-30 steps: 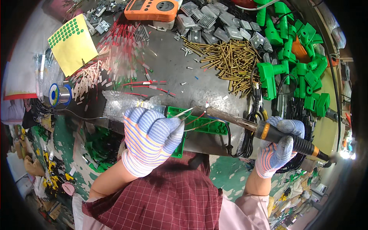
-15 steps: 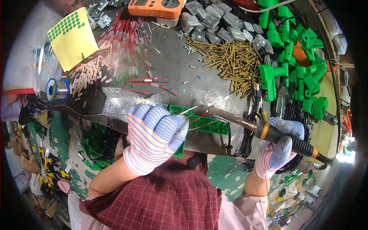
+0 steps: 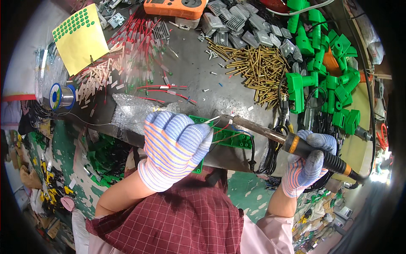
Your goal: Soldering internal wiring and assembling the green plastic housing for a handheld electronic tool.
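Observation:
My right hand, in a striped knit glove, is closed around the black handle of a soldering iron. The iron's metal barrel points left across a green plastic housing. My left hand, gloved likewise, is closed over the housing's left part. A thin white stick-like piece juts from its fingers, close to the iron's tip; contact cannot be made out. Thin wires run from beside this hand over the housing. A strand of solder wire leads from the spool toward my left hand.
Red-wired parts and pale sleeves lie at the back left, near a yellow sticker sheet. Brass-coloured screws, grey heat sinks and green housings crowd the right. Clear plastic wrap lies beside my left hand.
My left hand has moved slightly right, with the white piece in it now nearer the iron's tip. My right hand keeps its hold on the iron, almost unmoved.

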A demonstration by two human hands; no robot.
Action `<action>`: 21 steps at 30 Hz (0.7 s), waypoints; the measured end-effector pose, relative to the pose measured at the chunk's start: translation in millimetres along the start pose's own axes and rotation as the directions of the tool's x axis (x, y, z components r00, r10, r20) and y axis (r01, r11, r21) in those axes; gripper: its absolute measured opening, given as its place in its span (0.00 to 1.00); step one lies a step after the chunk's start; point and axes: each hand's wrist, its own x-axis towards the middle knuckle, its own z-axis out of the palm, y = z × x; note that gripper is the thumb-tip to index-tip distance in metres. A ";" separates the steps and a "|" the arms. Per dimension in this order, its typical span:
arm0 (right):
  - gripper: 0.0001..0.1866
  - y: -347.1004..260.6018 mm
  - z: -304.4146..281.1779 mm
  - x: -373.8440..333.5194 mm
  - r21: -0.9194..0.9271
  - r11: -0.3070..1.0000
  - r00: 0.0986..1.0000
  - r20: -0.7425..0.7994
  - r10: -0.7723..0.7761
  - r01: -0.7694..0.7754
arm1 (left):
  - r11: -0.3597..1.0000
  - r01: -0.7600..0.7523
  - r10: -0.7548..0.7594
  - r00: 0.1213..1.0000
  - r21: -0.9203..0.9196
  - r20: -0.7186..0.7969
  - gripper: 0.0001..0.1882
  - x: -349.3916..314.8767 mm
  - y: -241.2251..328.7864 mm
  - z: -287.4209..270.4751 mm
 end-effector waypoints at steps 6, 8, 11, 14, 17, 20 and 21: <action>0.26 -7.5 5.7 3.1 0.074 0.993 0.995 0.030 0.094 -0.096 | 1.000 0.001 -0.001 1.000 0.009 0.009 0.12 1.0 0.5 0.4; 0.27 5.0 7.2 2.7 0.005 0.997 0.992 -0.099 -0.081 0.082 | 1.000 0.001 -0.001 1.000 -0.002 0.008 0.12 0.5 0.2 2.2; 0.26 -10.6 12.5 3.9 0.070 0.994 0.996 0.002 0.088 -0.088 | 1.000 0.006 -0.006 1.000 -0.010 0.009 0.12 0.8 -0.2 3.2; 0.26 -13.4 12.1 4.5 0.075 0.992 0.994 0.013 0.106 -0.106 | 1.000 0.014 -0.013 1.000 -0.013 0.013 0.11 4.2 2.2 1.5; 0.25 2.2 10.3 4.5 -0.002 0.996 0.989 -0.122 -0.083 0.084 | 1.000 0.018 -0.018 1.000 -0.021 0.012 0.11 5.0 3.4 1.6; 0.25 6.5 8.6 6.0 -0.018 0.992 0.984 -0.127 -0.124 0.123 | 1.000 0.020 -0.020 1.000 -0.022 0.010 0.11 5.0 3.1 1.8; 0.25 3.9 8.8 6.2 -0.019 0.992 0.984 -0.127 -0.123 0.122 | 1.000 0.020 -0.020 1.000 -0.020 0.010 0.11 5.1 2.7 2.0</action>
